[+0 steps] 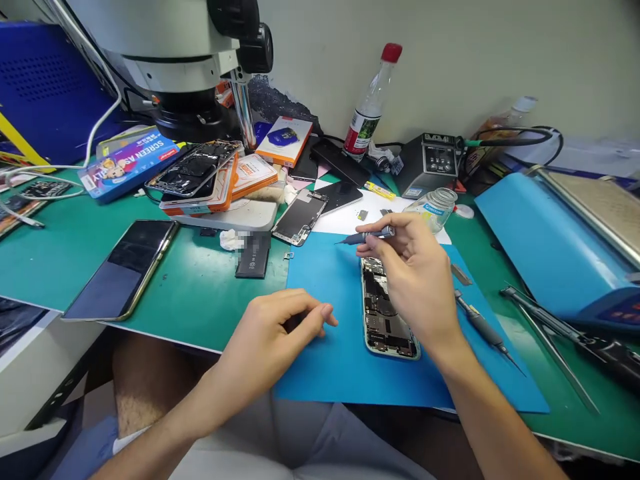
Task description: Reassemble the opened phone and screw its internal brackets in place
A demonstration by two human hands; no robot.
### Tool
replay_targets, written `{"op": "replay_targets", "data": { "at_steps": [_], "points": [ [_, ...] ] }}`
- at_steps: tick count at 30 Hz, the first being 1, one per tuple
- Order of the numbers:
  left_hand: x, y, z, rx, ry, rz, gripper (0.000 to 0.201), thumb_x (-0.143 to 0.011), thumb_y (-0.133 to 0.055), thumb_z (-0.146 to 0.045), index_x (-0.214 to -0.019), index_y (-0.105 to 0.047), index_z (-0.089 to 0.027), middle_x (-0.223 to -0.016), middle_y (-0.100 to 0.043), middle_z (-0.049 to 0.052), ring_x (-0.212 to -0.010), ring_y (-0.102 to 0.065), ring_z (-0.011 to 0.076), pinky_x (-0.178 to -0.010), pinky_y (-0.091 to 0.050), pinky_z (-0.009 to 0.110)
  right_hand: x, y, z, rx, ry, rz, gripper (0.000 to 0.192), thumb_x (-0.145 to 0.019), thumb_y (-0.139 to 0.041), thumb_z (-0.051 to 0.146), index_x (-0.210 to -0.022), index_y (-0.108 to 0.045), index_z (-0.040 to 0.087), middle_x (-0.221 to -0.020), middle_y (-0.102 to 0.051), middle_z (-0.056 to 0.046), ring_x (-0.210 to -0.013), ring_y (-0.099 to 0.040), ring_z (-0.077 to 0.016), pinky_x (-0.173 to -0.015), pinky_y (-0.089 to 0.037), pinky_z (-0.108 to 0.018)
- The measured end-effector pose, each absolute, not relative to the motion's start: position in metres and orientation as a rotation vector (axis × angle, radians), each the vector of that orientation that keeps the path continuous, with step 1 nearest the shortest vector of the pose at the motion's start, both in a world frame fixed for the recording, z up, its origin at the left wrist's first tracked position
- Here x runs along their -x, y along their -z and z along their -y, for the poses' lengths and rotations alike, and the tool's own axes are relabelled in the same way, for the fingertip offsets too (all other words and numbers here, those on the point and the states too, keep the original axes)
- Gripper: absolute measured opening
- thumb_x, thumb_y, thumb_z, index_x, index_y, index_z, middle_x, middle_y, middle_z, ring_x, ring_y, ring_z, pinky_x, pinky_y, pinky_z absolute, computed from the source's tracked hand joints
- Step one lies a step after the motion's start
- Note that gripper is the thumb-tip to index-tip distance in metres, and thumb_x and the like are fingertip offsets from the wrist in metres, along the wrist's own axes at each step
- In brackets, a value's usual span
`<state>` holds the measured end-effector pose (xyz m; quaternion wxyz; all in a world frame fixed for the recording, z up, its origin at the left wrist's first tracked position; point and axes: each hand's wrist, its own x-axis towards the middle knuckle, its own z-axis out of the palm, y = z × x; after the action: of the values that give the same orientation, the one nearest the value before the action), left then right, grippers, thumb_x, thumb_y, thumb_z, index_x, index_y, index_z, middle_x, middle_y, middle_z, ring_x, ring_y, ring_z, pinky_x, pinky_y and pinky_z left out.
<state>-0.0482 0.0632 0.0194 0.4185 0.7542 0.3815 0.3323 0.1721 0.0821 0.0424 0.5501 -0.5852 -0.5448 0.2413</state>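
Pinched in the fingers of my right hand is a slim grey screwdriver, its thin tip pointing left above the blue mat. Below that hand lies an opened phone, its inner parts exposed and its upper right side partly hidden by the hand. My left hand hovers over the mat's left part, fingers curled with the thumb against the index finger; whether anything small is between them I cannot make out. To the right of the phone rests a second screwdriver.
A detached phone screen and a black battery lie behind the mat. At left is a dark phone. Tweezers lie right, before a blue machine. A glass jar, bottle and microscope stand behind.
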Motion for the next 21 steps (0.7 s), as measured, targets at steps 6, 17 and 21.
{"op": "replay_targets", "data": {
  "at_steps": [6,17,21],
  "points": [
    [0.055,-0.021,-0.066,-1.763,-0.853,-0.891,0.037,-0.112,-0.062,-0.035,-0.082,-0.081,-0.023,-0.083,-0.08,-0.002,-0.076,-0.071,0.0128,-0.072,-0.053,0.023,-0.174,-0.042,-0.081,1.406,-0.523,1.217,0.015,-0.1,-0.074,0.029,-0.111,-0.067,0.021,-0.116,-0.078,-0.002,-0.089,-0.077,-0.0132,-0.085,-0.067,-0.029],
    [0.037,-0.028,-0.063,-1.6,-0.931,-0.805,0.049,-0.098,-0.085,-0.029,-0.146,-0.075,-0.033,-0.117,-0.085,-0.001,-0.085,-0.076,0.0101,-0.068,-0.063,0.016,-0.162,-0.047,-0.035,1.206,-0.833,0.766,0.058,-0.094,-0.081,0.049,-0.142,-0.06,0.027,-0.105,-0.068,-0.001,-0.072,-0.063,-0.0105,-0.05,-0.054,-0.021],
    [0.021,-0.03,-0.062,-1.522,-0.992,-0.763,0.028,-0.101,-0.082,-0.026,-0.128,-0.085,-0.031,-0.109,-0.087,-0.003,-0.086,-0.08,0.0091,-0.074,-0.066,0.014,-0.151,-0.039,-0.019,1.138,-0.937,0.654,0.062,-0.092,-0.085,0.042,-0.148,-0.06,0.031,-0.111,-0.066,0.0,-0.07,-0.063,-0.0086,-0.055,-0.06,-0.022]
  ]
}}
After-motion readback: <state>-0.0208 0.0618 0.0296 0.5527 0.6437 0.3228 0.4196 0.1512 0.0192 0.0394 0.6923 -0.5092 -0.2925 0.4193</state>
